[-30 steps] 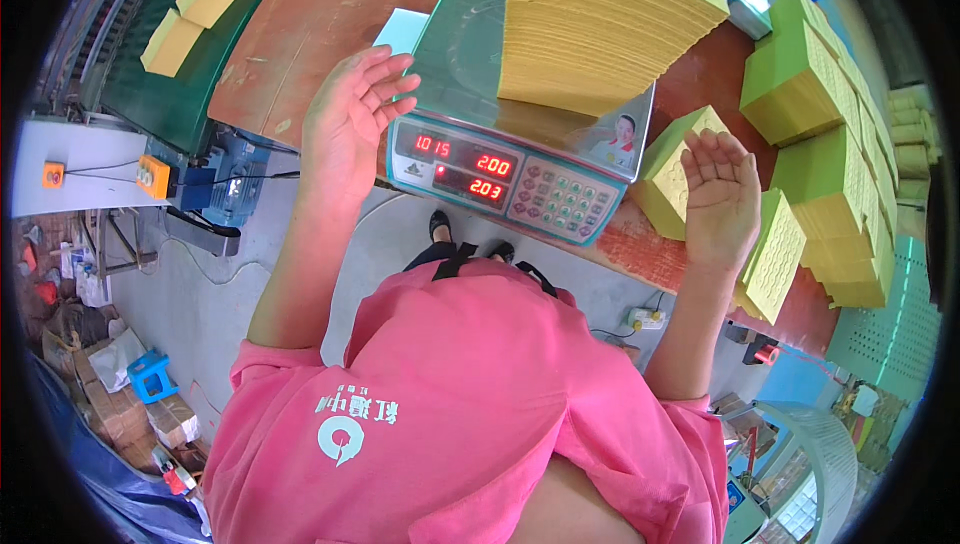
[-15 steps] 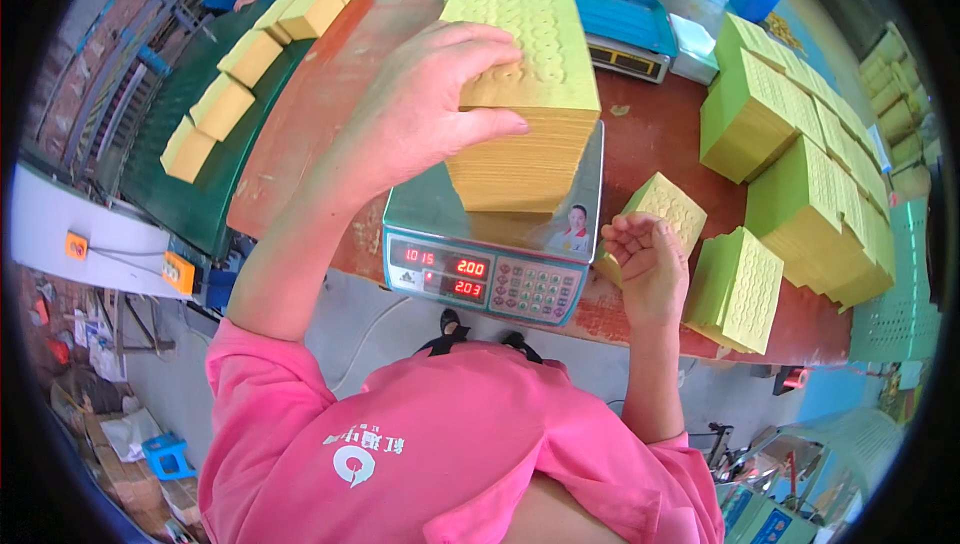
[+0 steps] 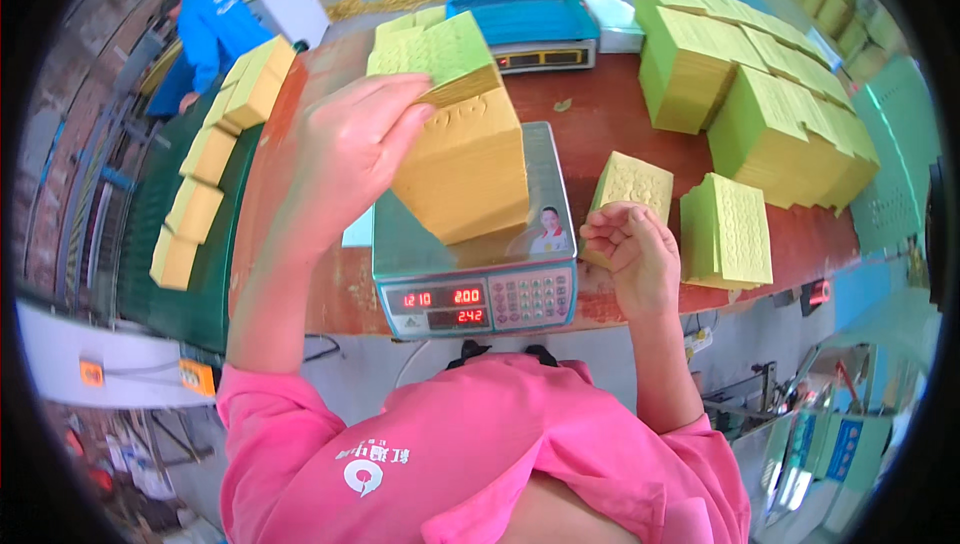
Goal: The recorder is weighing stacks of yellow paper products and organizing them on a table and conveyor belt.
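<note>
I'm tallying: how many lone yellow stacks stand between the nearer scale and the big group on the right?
2: one stack partly behind the right hand, a second stack farther right; none seems hidden.

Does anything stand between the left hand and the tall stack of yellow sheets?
Nothing visible does: the bare left hand is right at the upper part of that tall yellow stack, on the silver-topped digital scale.

Paper stack (image 3: 465, 169) here's looking matt, its embossing showing rough; scale plate (image 3: 546, 159) is shining like smooth metal, front panel (image 3: 475, 304) looking plastic. Worktop (image 3: 580, 114) is showing scuffed, worn patches. Pink shirt (image 3: 480, 434) cloth is creasing, matt.
</note>
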The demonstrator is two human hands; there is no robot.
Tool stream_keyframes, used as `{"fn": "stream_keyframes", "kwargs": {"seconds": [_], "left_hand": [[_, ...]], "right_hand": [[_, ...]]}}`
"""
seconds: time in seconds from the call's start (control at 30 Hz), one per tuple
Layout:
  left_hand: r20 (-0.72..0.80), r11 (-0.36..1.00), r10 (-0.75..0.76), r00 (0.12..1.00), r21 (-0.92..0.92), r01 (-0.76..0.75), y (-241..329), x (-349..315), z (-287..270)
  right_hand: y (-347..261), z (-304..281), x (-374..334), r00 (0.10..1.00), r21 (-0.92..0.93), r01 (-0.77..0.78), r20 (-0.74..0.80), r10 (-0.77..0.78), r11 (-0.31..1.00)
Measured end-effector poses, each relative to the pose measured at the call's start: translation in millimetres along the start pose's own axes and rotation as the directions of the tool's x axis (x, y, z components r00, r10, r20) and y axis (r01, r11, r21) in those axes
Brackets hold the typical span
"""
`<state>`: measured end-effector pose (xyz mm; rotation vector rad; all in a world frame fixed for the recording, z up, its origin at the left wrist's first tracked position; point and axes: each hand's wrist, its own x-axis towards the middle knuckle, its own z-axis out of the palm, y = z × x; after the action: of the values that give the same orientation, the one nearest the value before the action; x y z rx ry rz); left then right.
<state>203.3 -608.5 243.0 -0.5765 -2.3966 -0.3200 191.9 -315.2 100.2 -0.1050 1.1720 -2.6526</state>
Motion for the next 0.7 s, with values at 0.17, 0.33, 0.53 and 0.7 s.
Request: {"fn": "stream_keyframes", "kwargs": {"seconds": [0.17, 0.33, 0.53, 0.7], "left_hand": [[-0.097, 0.991, 0.129, 0.987, 0.045, -0.125, 29.3, 3.1, -21.9], [0.088, 0.863, 0.501, 0.861, 0.021, -0.504, 69.7, -13.4, -24.0], [0.092, 0.815, 0.54, 0.836, -0.307, -0.492, 88.3, -14.8, 20.8], [0.156, 0.831, 0.357, 0.921, -0.503, -0.237, 92.6, -38.0, 55.0]], "right_hand": [[-23.0, 52.9, -11.5, 0.98, 0.001, 0.005, 0.199, -0.005, 1.0], [-39.5, 105.1, -36.5, 0.986, 0.121, 0.005, 0.167, -0.025, 0.993], [-74.9, 27.5, -56.7, 0.89, -0.367, 0.126, -0.369, -0.269, 0.921], [-166.3, -114.3, -48.0, 0.829, -0.519, 0.22, -0.347, -0.439, 0.826]]}}
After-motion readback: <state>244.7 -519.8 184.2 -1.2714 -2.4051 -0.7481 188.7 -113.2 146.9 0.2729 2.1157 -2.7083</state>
